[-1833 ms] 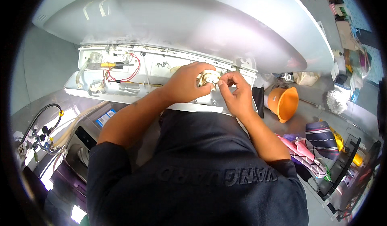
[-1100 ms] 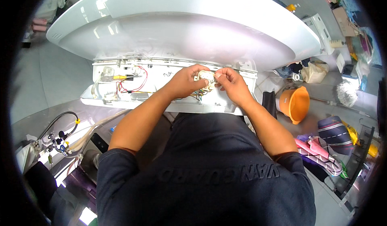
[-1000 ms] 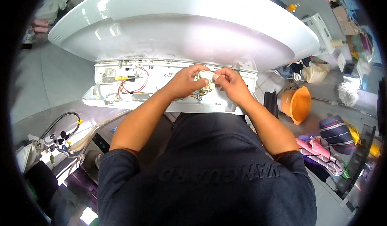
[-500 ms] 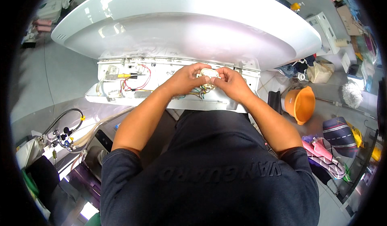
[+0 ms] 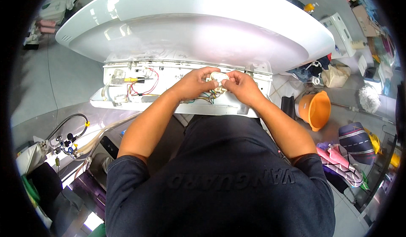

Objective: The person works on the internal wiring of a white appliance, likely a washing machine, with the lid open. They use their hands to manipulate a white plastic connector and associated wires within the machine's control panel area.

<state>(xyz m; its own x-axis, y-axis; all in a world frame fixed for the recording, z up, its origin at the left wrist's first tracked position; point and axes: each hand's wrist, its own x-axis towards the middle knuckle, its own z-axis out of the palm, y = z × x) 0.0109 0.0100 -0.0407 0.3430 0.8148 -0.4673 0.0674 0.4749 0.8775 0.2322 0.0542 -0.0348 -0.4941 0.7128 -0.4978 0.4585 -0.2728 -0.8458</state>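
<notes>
Left hand (image 5: pixel 195 81): fingers pinched on the small white component (image 5: pixel 219 76).
Right hand (image 5: pixel 242 85): pinches the same part from the opposite side.
Part location: between both hands, above the open control panel (image 5: pixel 127 83); wire bundle (image 5: pixel 207 96) hangs below.
Nearer hand: equal.

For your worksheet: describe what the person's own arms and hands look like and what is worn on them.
Both forearms are bare. The left hand and right hand wear no gloves; no watch or rings show. Short sleeves of a dark navy T-shirt end above the elbows, and its chest carries printed lettering.
</notes>
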